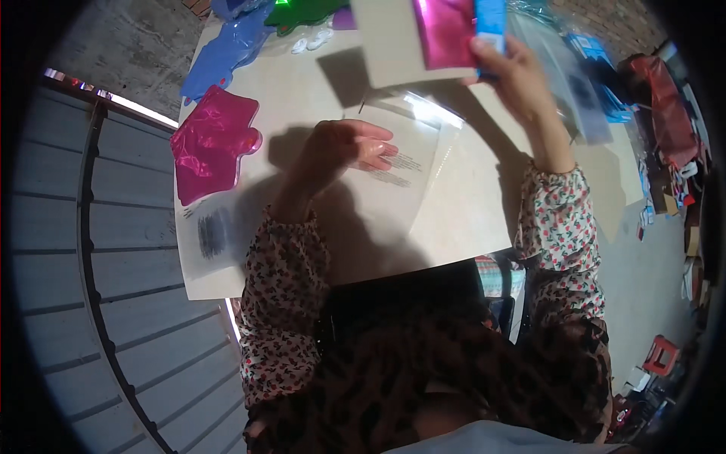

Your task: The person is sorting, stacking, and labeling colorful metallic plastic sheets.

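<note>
At your far left stands a ribbed grey wall panel (128,212). Beside it, along the left edge of your pale table (476,219), a flat magenta foil shape (214,147) with a scalloped outline lies above a sheet (213,236) bearing a dark, streaky patch. Farther back are a blue foil shape (231,57), a green foil shape (306,15) and some small white pieces (311,41).

Your left hand (344,150) has its fingers loosely bent over a clear plastic bag (401,198) printed with fine lines; you can't be told from here whether it pinches the bag or only hovers. Up and to the right, raised above the table, is a beige card (389,45) with a magenta foil piece (446,34) and a blue strip (490,17). Your right hand (522,79) grips the blue strip near its lower end. Beyond it lie clear plastic packs (594,64) with blue parts, then a red stool (661,354) on the floor.
</note>
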### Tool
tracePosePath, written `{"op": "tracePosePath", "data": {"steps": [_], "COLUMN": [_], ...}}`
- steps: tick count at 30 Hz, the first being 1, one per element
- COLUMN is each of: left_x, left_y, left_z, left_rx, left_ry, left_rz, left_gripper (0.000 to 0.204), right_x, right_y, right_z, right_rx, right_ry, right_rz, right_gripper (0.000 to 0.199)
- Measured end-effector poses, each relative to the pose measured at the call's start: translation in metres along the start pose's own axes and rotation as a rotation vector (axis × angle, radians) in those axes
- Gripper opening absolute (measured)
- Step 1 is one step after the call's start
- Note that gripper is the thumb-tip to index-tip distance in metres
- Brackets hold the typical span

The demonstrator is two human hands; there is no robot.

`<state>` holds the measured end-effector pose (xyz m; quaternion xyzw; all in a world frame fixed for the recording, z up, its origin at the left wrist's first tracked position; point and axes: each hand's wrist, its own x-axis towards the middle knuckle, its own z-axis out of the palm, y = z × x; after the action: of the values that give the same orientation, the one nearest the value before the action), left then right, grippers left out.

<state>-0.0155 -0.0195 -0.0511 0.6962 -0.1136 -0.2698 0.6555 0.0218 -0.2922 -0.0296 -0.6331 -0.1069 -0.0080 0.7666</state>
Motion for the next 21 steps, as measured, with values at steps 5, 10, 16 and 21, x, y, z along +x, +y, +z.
{"op": "tracePosePath", "data": {"steps": [5, 10, 16, 21], "left_x": [0.003, 0.003, 0.006, 0.007], "left_y": [-0.004, -0.003, -0.006, 0.001], "left_z": [-0.008, -0.01, -0.015, -0.014], "left_rx": [0.076, 0.009, -0.061, -0.044], "left_ry": [0.105, 0.28, 0.348, 0.34], "left_rz": [-0.028, -0.02, 0.072, 0.098], "left_gripper": [0.027, 0.025, 0.021, 0.02], "right_x": [0.0, -0.003, -0.006, -0.008], "right_y": [0.004, 0.004, 0.0, -0.004], "right_z": [-0.028, -0.03, -0.019, -0.016], "right_rx": [-0.129, -0.289, -0.447, -0.565], "right_ry": [0.063, 0.071, 0.024, -0.05], "right_rz": [-0.185, -0.239, -0.25, -0.231], "right_gripper": [0.023, 0.022, 0.022, 0.022]}}
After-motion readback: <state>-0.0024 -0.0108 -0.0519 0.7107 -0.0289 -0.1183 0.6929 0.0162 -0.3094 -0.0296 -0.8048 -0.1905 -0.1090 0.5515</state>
